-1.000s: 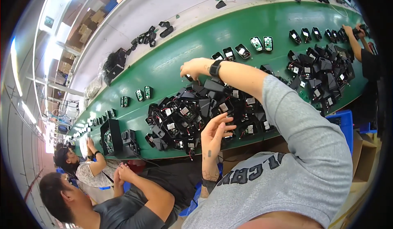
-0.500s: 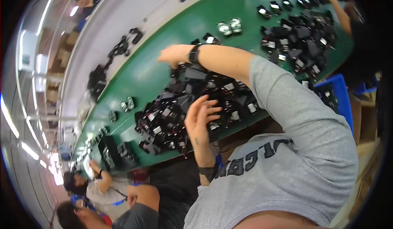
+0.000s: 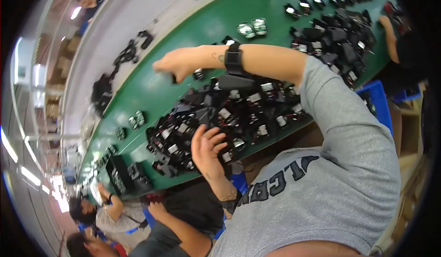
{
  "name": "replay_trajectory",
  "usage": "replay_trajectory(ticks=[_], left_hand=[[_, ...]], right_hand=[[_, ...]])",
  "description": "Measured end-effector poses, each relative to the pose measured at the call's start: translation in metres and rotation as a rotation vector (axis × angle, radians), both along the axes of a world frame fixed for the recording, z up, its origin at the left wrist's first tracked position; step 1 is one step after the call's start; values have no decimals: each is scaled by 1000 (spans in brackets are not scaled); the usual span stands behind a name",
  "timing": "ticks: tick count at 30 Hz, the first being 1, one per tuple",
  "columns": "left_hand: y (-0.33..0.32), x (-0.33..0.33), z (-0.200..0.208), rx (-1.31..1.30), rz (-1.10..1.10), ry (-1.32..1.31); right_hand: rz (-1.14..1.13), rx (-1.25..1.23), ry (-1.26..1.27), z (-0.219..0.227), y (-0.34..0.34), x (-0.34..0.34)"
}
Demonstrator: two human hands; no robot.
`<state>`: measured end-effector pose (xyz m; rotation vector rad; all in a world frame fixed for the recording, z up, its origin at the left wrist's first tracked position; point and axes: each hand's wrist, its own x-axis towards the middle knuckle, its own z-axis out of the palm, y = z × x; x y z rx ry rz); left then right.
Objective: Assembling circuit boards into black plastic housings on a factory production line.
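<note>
The head camera looks down at both hands (image 3: 207, 153)

Large dark block letters (image 3: 278, 183) stand across the chest of the grey shirt (image 3: 317, 211), upside down to the view and partly lost in folds. Pale patches (image 3: 224, 113) on the black cases (image 3: 235, 82) are too small and blurred to show any readable print.

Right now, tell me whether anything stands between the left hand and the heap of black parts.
Nothing visible does. The left hand overlaps the near side of the heap of black parts in this view; touching or apart, I cannot tell. The right forearm crosses farther off.
</note>
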<state>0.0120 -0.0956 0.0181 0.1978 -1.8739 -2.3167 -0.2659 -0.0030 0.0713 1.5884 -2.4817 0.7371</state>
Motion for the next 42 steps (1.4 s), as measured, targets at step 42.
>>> replay_trajectory(ticks=[42], left_hand=[[124,-31,-23,361,-526,-152]], right_hand=[[-1174,335,89,-99,309,222]])
